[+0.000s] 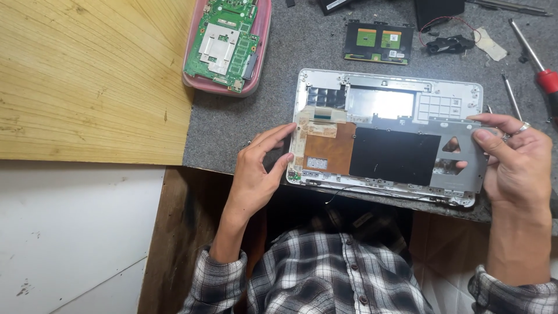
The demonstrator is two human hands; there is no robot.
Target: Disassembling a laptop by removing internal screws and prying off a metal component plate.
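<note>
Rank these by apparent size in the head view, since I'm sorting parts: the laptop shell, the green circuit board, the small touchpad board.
1. laptop shell, held by both hands
2. green circuit board in the pink tray
3. small touchpad board, clearly smallest

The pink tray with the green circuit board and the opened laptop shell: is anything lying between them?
No. In the head view, only bare grey mat separates the pink tray from the laptop shell.
</note>
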